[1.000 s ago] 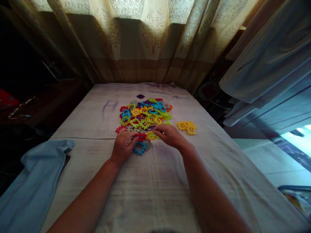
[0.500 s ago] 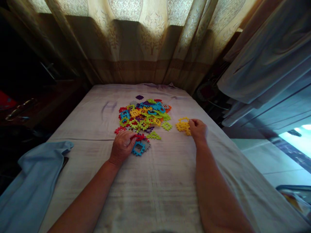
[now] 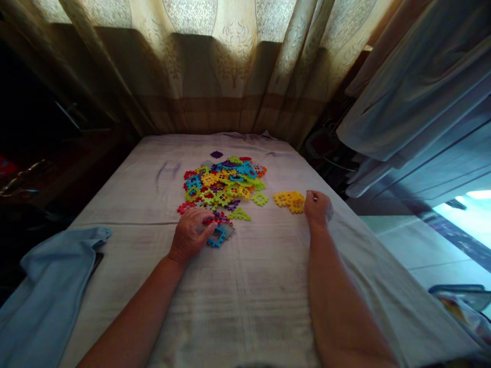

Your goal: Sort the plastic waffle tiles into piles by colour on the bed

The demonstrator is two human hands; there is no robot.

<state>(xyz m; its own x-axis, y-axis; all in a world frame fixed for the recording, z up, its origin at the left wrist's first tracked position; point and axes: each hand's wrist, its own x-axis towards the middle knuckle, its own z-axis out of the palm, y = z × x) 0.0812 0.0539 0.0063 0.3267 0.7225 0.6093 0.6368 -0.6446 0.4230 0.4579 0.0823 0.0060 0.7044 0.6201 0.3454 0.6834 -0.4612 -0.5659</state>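
Observation:
My left hand rests on the cloth at the near edge of a pile of coloured plastic interlocking tiles. Its thumb and fingers curl around a red tile, partly covered by the hand. Just below the thumb lie a blue square frame tile and a grey tile. My right hand is closed, and nothing shows in its fingers. It sits against the right side of a small group of yellow tiles, lying flat apart from the pile.
A green triangular tile and a green square tile lie beside the pile. One purple tile is behind it. Blue cloth hangs over the left table edge. Curtains stand at the back; clothes hang at right.
My right hand has let go of the yellow frame tile, which now lies with the other yellow tiles, and has drawn slightly right. My left hand stays by the red tile, its thumb a little lower.

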